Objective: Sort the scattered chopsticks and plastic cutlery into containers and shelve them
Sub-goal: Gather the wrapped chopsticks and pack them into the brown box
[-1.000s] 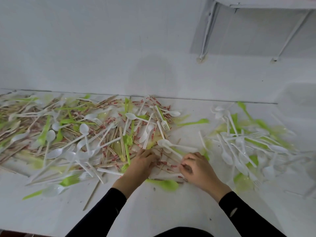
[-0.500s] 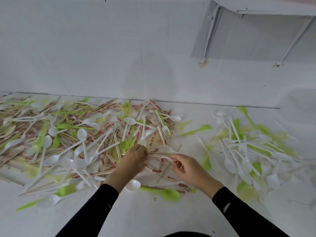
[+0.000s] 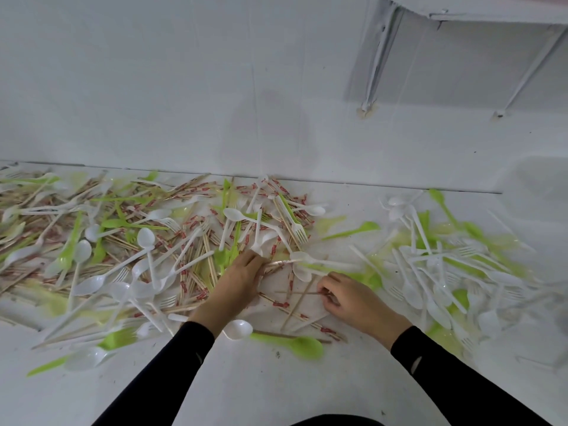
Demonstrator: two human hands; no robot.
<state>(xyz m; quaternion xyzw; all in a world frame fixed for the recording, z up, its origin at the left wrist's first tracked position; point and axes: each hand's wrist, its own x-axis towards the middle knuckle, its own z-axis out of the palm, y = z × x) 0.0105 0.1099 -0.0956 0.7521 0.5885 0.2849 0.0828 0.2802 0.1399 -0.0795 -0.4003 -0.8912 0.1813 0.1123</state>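
Observation:
A wide heap of wooden chopsticks, red-printed wrapped chopsticks and white and green plastic spoons and forks covers the white surface at left and centre. My left hand lies on the heap's right edge, fingers curled round wrapped chopsticks that stick out to the right. My right hand pinches a thin bare chopstick lying flat. A second pile of white and green cutlery spreads at the right. A white spoon and a green spoon lie near my wrists.
A white wall rises straight behind the surface. A white shelf with slanted brackets hangs at the upper right. The white surface runs on towards me below the piles. No containers are in view.
Both hands have shifted slightly away from me into the heap. The left hand now grips wrapped chopsticks; the right hand has moved onto a thin bare chopstick.

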